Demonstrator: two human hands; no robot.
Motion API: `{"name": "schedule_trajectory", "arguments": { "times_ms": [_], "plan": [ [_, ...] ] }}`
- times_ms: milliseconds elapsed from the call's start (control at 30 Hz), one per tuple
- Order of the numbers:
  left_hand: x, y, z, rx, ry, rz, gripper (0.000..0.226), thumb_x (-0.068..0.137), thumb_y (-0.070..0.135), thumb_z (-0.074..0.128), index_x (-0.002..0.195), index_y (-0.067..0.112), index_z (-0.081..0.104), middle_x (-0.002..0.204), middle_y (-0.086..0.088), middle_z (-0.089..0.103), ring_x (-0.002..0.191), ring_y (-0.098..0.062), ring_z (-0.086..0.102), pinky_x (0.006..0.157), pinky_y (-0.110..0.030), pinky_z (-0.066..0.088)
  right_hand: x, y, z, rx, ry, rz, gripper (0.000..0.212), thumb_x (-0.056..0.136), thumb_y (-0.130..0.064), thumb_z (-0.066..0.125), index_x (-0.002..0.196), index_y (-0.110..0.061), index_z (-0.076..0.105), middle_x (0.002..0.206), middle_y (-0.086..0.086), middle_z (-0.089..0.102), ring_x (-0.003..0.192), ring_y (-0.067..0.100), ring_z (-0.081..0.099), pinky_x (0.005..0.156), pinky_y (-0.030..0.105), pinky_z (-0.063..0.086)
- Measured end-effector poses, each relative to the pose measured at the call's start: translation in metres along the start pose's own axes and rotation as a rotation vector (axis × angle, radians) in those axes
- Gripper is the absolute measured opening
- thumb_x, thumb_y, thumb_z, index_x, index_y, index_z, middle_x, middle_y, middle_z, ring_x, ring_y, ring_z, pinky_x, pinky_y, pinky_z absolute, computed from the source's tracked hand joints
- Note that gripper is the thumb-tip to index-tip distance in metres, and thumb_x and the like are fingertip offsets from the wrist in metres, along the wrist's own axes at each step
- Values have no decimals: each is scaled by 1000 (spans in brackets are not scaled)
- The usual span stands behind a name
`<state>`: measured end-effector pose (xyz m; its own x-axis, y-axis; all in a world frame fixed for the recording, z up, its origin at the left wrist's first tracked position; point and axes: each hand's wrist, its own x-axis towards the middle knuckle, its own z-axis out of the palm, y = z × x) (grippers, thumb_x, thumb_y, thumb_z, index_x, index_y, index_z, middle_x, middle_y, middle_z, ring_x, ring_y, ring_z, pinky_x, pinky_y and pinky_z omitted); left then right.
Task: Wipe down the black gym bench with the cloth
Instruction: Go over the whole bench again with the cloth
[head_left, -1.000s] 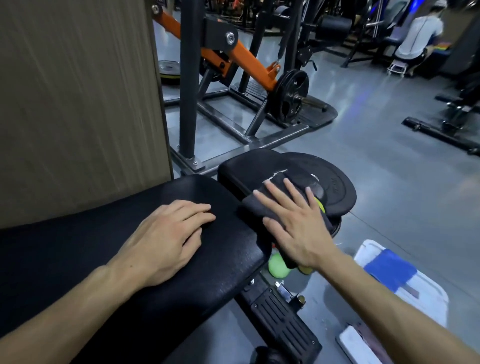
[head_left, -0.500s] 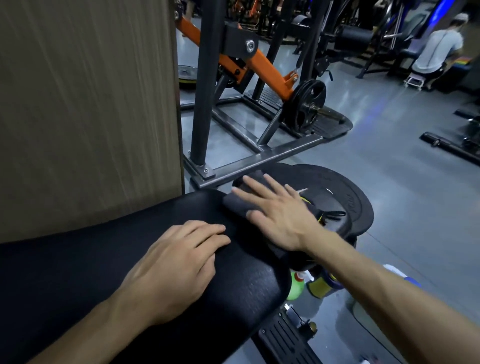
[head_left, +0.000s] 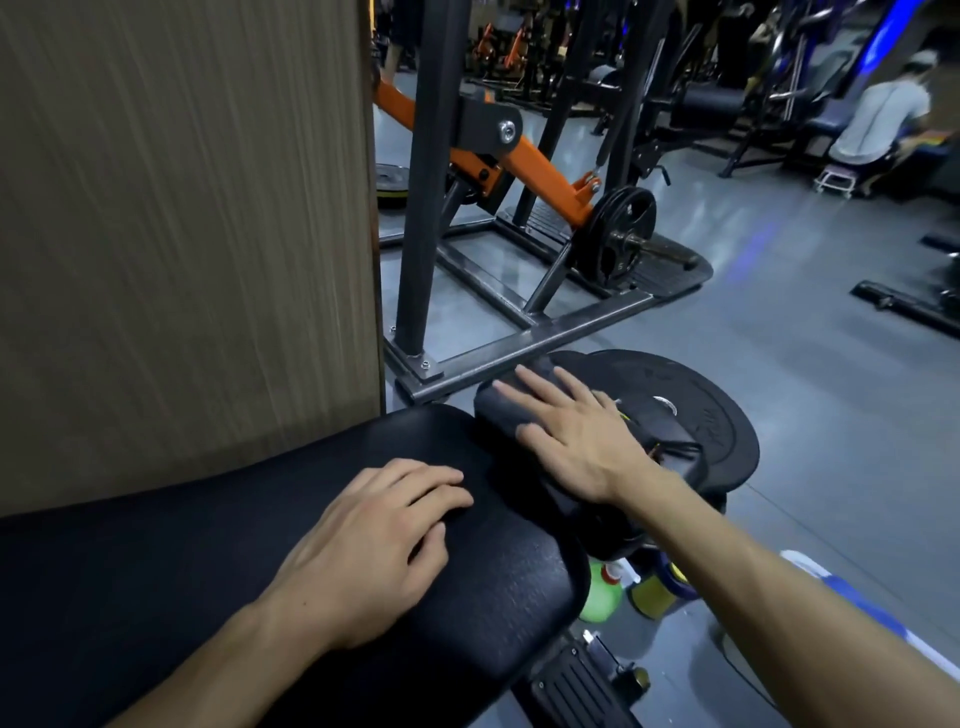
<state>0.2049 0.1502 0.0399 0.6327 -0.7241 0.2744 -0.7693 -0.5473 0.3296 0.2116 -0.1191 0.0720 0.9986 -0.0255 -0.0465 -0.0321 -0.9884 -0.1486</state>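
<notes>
The black gym bench stretches across the lower left, with a smaller black seat pad beyond its end. A dark grey cloth lies on that far pad. My right hand presses flat on the cloth, fingers straight and spread, pointing up-left. My left hand rests palm down on the main pad near its end, fingers relaxed and holding nothing.
A wood-grain panel stands right behind the bench. A black weight plate lies just right of the seat pad. Below it stand a green bottle and a yellow-blue container. A steel machine frame is ahead; a person sits far right.
My right hand has slid the cloth from the near right part of the seat pad toward its far left corner. My left hand stays put on the main pad.
</notes>
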Motion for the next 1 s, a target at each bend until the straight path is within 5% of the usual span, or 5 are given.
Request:
{"name": "schedule_trajectory", "arguments": {
  "times_ms": [267, 567, 733, 833, 1000],
  "plan": [
    [-2, 0, 1, 30, -15, -10, 42, 97, 43, 34, 131, 41, 59, 141, 28, 50, 131, 5, 40, 105, -19, 28, -83, 18, 5, -73, 45, 157, 82, 82, -81, 36, 154, -57, 3, 168, -21, 2, 156, 31, 1, 116, 62, 21],
    [-3, 16, 2, 82, -19, -28, 41, 96, 27, 46, 133, 30, 63, 140, 15, 58, 130, -10, 51, 106, -27, 39, -115, 10, 6, -31, 167, 188, 73, 81, -56, 28, 153, -50, 28, 162, -24, 27, 144, 32, 29, 107, 51, 35],
    [6, 51, 1, 14, -76, 34, 45, 96, 24, 57, 140, 32, 54, 140, 21, 55, 132, -2, 44, 107, -22, 32, -160, 39, 21, 557, 465, 315, 60, 82, -42, 44, 140, -43, 53, 131, -24, 62, 126, 10, 49, 104, 32, 43],
    [24, 83, 9, -7, -100, 140, 45, 91, 30, 52, 136, 34, 56, 136, 22, 57, 129, -2, 47, 107, -25, 37, -204, 60, 43, 962, 594, 497, 35, 90, -17, 53, 118, -34, 68, 101, -20, 73, 97, 3, 64, 82, 18, 48],
    [53, 127, 33, -53, -140, 310, 43, 90, 35, 50, 132, 34, 58, 135, 24, 57, 127, -2, 50, 106, -32, 44, -292, 121, 94, 1007, 582, 904, 18, 94, -10, 54, 84, -22, 64, 78, -6, 66, 78, 19, 57, 62, 18, 43]
  ]
}}
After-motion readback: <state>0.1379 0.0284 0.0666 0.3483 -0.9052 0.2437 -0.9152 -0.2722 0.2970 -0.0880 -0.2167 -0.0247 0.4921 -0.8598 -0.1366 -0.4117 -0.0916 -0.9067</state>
